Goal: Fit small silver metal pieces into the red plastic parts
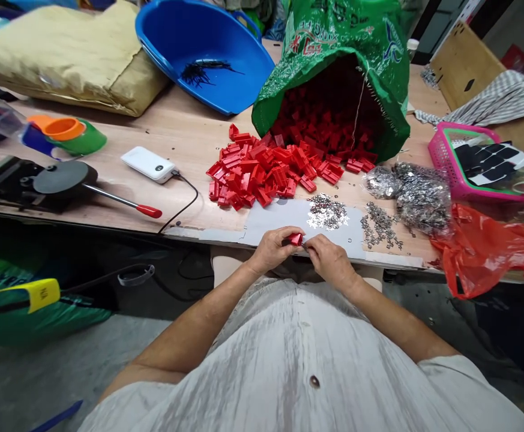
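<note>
My left hand (pixel 274 249) is closed on a small red plastic part (pixel 296 239) at the table's front edge. Close against that part, my right hand (pixel 330 258) is pinched; whatever sits between its fingertips is too small to name. Just beyond my hands, flat shiny metal pieces (pixel 328 212) lie heaped on a grey sheet (pixel 271 219). To their right is a scatter of smaller metal pieces (pixel 380 225). Behind the sheet, a pile of red plastic parts (pixel 262 171) spills from a green woven sack (pixel 334 66).
Right of the sack are bags of metal pieces (pixel 424 195), a pink basket (pixel 442 159) and a red plastic bag (pixel 496 246). Leftward, a white power bank (pixel 149 164) with a cable lies near a red-tipped lever (pixel 147 210). A blue basin (pixel 243 78) stands behind.
</note>
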A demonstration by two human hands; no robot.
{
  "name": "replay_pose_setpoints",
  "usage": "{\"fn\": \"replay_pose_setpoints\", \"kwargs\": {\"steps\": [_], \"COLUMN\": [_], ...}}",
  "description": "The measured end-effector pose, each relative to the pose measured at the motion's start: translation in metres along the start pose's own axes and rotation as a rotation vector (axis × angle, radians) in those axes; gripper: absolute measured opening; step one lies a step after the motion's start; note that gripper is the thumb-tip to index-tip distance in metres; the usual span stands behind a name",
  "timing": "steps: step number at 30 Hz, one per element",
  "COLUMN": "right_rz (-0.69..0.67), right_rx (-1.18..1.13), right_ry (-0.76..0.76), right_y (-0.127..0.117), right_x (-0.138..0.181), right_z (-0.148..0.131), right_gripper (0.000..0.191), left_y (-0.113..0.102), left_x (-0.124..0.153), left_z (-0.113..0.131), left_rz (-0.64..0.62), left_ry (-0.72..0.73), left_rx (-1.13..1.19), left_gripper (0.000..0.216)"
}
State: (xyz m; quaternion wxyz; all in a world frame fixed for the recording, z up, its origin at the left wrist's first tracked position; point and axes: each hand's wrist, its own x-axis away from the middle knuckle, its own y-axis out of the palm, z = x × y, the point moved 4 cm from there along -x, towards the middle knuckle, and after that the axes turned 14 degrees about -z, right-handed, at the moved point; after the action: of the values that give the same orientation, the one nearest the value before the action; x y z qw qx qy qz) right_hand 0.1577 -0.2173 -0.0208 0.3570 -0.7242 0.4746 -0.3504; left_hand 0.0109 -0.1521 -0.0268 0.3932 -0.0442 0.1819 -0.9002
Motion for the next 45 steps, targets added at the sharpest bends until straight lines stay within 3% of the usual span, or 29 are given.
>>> {"fn": "replay_pose_setpoints", "kwargs": {"steps": [5, 8, 13, 17, 21, 27, 36, 45], "right_rz": [0.128, 0.090, -0.073, -0.044, 0.016, 0.110, 0.148, 0.029], "right_rx": [-0.211, -0.353, -0.404, -0.304, -0.211, -0.133, -0.169, -0.609], "right_ry": [-0.108, -0.149, -0.180, -0.182, -0.205, -0.228, -0.220, -0.182], "right_y": [-0.021, -0.029, -0.032, -0.037, -0.043, -0.044, -0.039, -0.034], "right_x": [0.009, 0.016, 0.025, 0.028, 0.027, 0.024, 0.020, 0.023], "right_z": [0.009, 0.008, -0.005, -0.018, -0.026, -0.030, -0.026, -0.025], "right_gripper": [0.018, 0.021, 0.041, 0.040, 0.039, 0.034, 0.032, 0.043], "left_y": [0.000, 0.001, 0.012, 0.028, 0.033, 0.038, 0.042, 0.033], "left_x": [0.010, 0.018, 0.025, 0.026, 0.028, 0.028, 0.028, 0.028], "left_z": [0.009, 0.019, 0.031, 0.039, 0.042, 0.047, 0.043, 0.044], "left_rz": [0.062, 0.114, 0.192, 0.136, 0.177, 0.256, 0.339, 0.346], "left_ry": [0.004, 0.051, -0.024, -0.092, -0.130, -0.229, -0.226, -0.042], "left_rx": [0.027, 0.161, 0.704, 1.192, 1.435, 1.538, 1.586, 1.409], "left_gripper": [0.029, 0.030, 0.026, 0.024, 0.020, 0.020, 0.021, 0.022]}}
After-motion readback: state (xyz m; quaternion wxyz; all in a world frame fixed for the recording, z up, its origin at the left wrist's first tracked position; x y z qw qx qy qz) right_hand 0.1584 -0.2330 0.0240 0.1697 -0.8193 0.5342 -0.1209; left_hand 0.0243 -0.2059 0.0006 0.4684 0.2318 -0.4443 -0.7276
